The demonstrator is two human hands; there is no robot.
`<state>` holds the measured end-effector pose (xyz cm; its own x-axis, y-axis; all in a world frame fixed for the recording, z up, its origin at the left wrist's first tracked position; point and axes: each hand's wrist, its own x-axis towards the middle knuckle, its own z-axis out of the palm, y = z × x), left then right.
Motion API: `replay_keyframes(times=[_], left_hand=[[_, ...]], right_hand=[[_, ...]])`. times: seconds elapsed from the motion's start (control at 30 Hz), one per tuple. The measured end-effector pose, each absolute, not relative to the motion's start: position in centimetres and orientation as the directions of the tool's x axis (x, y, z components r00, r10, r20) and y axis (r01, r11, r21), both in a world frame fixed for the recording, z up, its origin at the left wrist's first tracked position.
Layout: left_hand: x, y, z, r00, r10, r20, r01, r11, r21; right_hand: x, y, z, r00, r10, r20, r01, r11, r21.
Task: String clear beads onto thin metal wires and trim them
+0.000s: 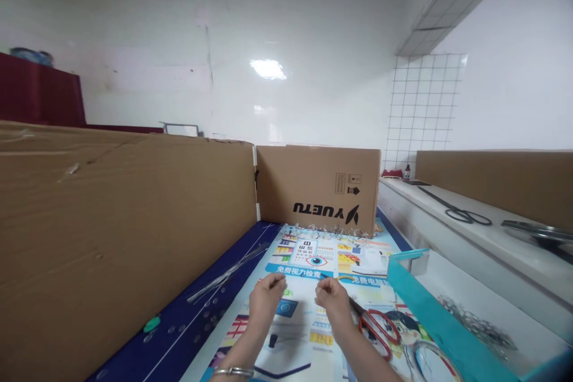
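My left hand (pixel 267 296) is raised over the printed poster sheet (pixel 295 340), its fingertips pinched; what lies between them, if anything, is too small to see. A silver bangle (pixel 234 372) circles that wrist. To its right, apart from it, my right hand (pixel 331 295) is also closed in a pinch, with its contents not visible. Red-handled scissors (pixel 380 329) lie beside my right hand, partly behind the forearm. A roll of clear tape (pixel 432 361) rests at the lower right.
Cardboard panels (pixel 125 233) stand at the left and back (pixel 317 185). Wires (pixel 228 273) lie on the blue surface at left. A teal-edged box (pixel 441 316) holds small metallic pieces (pixel 478 325). Black scissors (pixel 456 209) lie on the right ledge.
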<state>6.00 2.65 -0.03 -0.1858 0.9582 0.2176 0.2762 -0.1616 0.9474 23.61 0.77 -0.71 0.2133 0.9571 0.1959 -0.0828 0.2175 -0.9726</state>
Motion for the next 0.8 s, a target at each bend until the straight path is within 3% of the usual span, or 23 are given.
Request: replay_keyframes(times=[0.13, 0.33, 0.5, 0.8], left_hand=[[8.2, 2.1, -1.3, -0.210, 0.973, 0.099, -0.153, -0.132, 0.979], [10.2, 0.7, -2.4, -0.180, 0.983, -0.021, -0.541, -0.081, 0.837], [10.7, 0.5, -2.9, -0.160, 0.984, -0.082, -0.667, -0.046, 0.744], [11.0, 0.3, -3.1, -0.125, 0.985, -0.118, -0.725, -0.010, 0.688]], right_hand=[[22.6, 0.0, -0.3, 0.197, 0.970, 0.142, -0.319, 0.200, -0.927], [21.4, -1.0, -0.1, 0.145, 0.984, 0.098, -0.544, 0.162, -0.823], [20.7, -1.3, -0.6, 0.113, 0.992, 0.063, -0.614, 0.119, -0.781], [20.8, -1.2, -1.6, 0.105, 0.992, 0.069, -0.618, 0.119, -0.777]])
